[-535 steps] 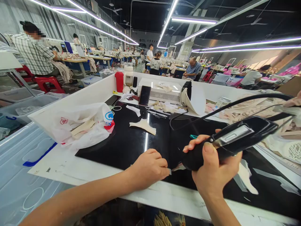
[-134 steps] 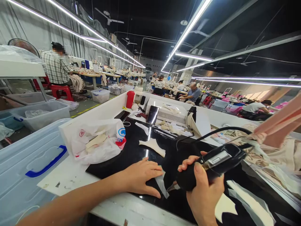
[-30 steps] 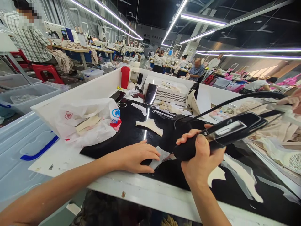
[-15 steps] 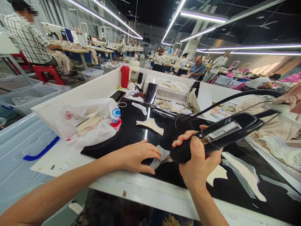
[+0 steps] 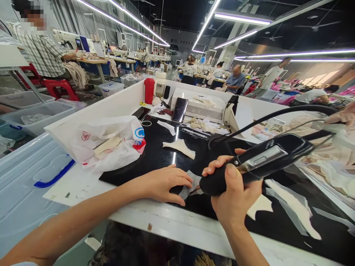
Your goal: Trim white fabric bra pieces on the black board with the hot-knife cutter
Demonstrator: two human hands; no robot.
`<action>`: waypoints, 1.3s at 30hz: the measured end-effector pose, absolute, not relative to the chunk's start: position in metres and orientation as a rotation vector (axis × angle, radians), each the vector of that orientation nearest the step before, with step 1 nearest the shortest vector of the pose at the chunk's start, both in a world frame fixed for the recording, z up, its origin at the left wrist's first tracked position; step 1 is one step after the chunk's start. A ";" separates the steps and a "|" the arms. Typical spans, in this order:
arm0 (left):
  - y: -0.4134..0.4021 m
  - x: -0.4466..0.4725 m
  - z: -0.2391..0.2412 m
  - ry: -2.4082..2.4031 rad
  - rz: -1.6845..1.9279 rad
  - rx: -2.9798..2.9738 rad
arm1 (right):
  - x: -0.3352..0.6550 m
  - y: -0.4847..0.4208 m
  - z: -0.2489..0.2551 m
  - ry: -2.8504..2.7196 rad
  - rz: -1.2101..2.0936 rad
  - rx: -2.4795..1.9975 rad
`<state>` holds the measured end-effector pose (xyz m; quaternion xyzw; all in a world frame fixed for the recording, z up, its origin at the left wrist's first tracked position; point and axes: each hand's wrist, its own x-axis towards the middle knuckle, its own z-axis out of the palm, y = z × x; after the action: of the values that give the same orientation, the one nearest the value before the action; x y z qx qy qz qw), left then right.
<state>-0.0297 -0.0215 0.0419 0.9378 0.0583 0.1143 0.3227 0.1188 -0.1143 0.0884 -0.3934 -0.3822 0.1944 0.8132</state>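
My right hand [image 5: 235,195] is wrapped around a black corded hand tool [image 5: 263,157] with a silver panel on its side. Its rounded end points left and down, and a small brownish tip shows beneath it against a translucent sheet piece [image 5: 191,181]. My left hand [image 5: 163,184] lies with fingers spread on the near edge of the black work surface, fingertips touching that sheet. Just right of my right hand lies a cream cut piece [image 5: 260,207]. Farther right, another cream piece [image 5: 291,203] rests on a translucent layer.
A white plastic bag [image 5: 111,144] with cut pieces sits left on the black board [image 5: 155,162]. A cream piece [image 5: 179,147], pens [image 5: 195,133] and a phone [image 5: 180,109] lie ahead. The tool's cable [image 5: 266,116] arches right. Another person's hand [image 5: 342,116] shows at far right.
The whole view has shifted slightly, with the scene sliding a little to the right. Both hands and the tool keep nearly the same places over the sheet.
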 end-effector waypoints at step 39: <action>-0.024 -0.018 0.034 0.241 0.412 2.650 | 0.156 -0.095 0.081 -0.839 0.266 -0.839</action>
<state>-0.0182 -0.0237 0.0338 0.9595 0.0872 0.1491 0.2227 0.1561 -0.0955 0.0806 -0.3939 -0.3942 0.1248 0.8209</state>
